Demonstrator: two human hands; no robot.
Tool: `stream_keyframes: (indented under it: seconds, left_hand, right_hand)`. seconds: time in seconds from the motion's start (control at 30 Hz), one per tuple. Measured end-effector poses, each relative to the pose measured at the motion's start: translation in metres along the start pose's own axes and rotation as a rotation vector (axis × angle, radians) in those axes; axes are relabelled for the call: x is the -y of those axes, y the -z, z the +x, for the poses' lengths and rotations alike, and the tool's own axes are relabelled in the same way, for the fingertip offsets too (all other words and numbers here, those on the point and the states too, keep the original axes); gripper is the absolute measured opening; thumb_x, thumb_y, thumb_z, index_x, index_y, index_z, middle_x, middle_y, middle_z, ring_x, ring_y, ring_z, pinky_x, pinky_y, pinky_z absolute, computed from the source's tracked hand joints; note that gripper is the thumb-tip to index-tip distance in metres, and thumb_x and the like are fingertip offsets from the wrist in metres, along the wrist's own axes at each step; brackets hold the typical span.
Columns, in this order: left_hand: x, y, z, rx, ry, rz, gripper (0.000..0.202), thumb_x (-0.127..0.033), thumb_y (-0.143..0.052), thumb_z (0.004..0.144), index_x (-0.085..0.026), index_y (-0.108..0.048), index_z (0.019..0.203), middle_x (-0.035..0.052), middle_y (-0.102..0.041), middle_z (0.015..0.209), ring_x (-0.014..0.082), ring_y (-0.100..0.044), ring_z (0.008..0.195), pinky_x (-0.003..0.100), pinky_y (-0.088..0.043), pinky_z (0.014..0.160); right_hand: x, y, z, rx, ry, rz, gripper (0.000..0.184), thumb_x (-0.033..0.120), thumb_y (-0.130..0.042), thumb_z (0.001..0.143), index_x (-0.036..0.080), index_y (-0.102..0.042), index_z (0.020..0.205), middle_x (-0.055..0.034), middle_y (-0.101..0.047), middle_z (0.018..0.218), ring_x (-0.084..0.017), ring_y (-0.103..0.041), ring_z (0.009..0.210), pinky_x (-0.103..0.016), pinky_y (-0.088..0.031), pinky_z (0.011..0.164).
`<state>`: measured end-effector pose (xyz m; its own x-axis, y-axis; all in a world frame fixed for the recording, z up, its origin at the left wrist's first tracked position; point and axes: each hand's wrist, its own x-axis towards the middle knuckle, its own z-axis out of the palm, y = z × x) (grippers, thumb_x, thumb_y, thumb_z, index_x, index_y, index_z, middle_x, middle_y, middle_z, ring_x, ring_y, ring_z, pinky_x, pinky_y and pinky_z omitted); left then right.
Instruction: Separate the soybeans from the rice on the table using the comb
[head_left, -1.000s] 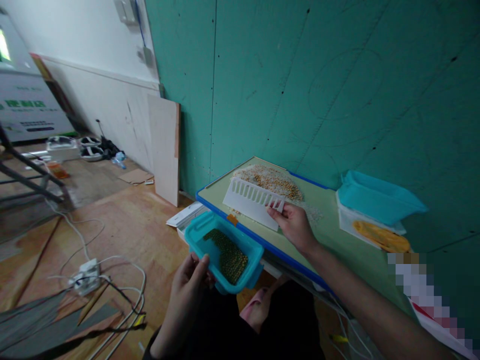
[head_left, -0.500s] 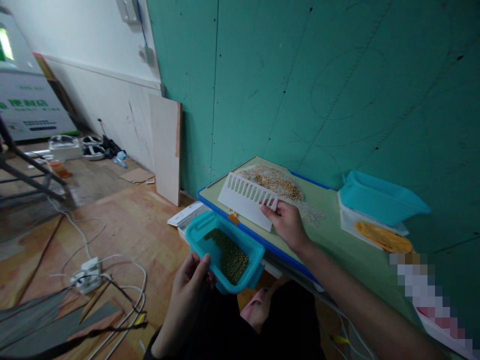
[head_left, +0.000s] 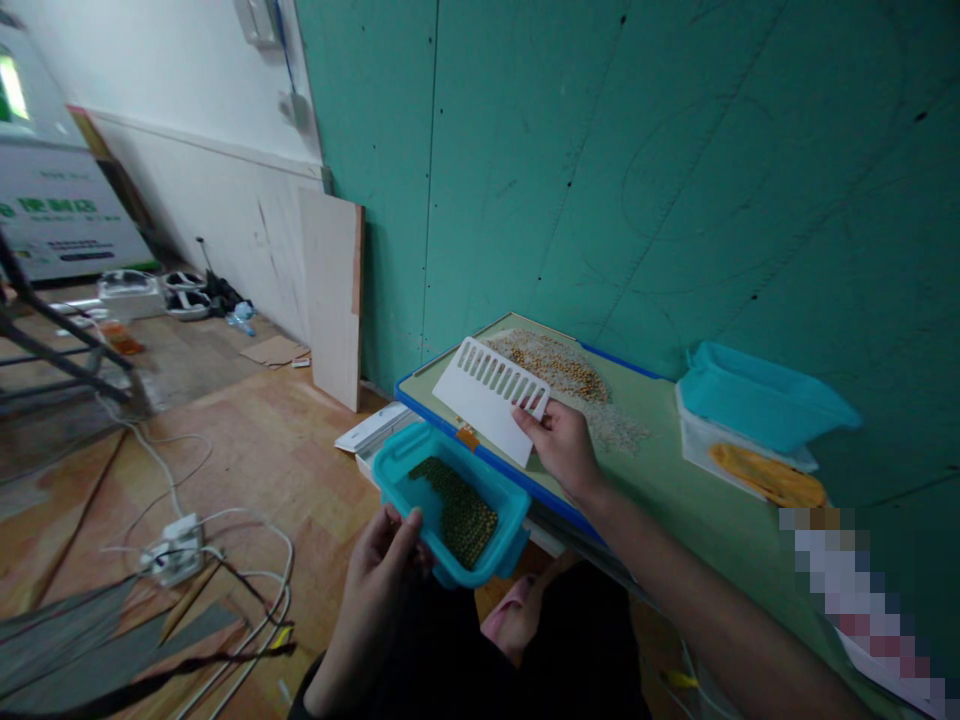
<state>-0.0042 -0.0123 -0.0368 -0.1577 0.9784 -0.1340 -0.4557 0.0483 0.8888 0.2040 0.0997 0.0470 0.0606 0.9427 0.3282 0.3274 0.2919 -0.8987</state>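
My left hand [head_left: 379,570] grips the near rim of a teal plastic tub [head_left: 450,505] holding green beans, kept just below the table's blue front edge. My right hand [head_left: 562,445] pinches a white slotted plastic scraper [head_left: 487,398] by its right end, tilted up over the table edge above the tub. Behind the scraper lies a spread of yellow beans and white grains [head_left: 559,370] on the green table top [head_left: 660,470].
A second teal tub [head_left: 761,395] rests on a white tray with a yellow heap [head_left: 765,472] at the right. A green wall stands right behind the table. A power strip and cables [head_left: 176,550] lie on the wooden floor at left, beside a leaning board [head_left: 330,295].
My right hand has drawn the white scraper left and toward the table's front edge, and tipped it up more steeply. The left hand and tub have barely moved.
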Motion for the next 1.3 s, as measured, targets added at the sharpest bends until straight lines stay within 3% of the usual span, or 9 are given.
stream_keyframes:
  seconds: [0.33, 1.3]
  left_hand:
    - [-0.008, -0.005, -0.003, -0.020, -0.002, -0.006, 0.036, -0.048, -0.081, 0.072, -0.017, -0.062, 0.072, -0.0026, -0.057, 0.058, 0.0111, -0.051, 0.052, 0.021, -0.042, 0.050]
    - [-0.008, -0.005, -0.003, -0.023, 0.025, -0.048, 0.036, -0.047, -0.083, 0.069, -0.017, -0.062, 0.070, -0.0019, -0.058, 0.058, 0.0115, -0.052, 0.051, 0.022, -0.042, 0.050]
  right_hand:
    - [-0.003, -0.013, 0.001, -0.040, -0.050, 0.063, 0.037, 0.051, -0.069, 0.077, 0.016, -0.072, 0.089, -0.0094, -0.076, 0.079, -0.024, -0.071, 0.069, -0.031, -0.056, 0.057]
    - [-0.005, -0.037, 0.013, -0.048, -0.104, 0.092, 0.039, 0.053, -0.067, 0.077, 0.016, -0.071, 0.090, -0.0079, -0.075, 0.079, -0.022, -0.071, 0.071, -0.029, -0.056, 0.057]
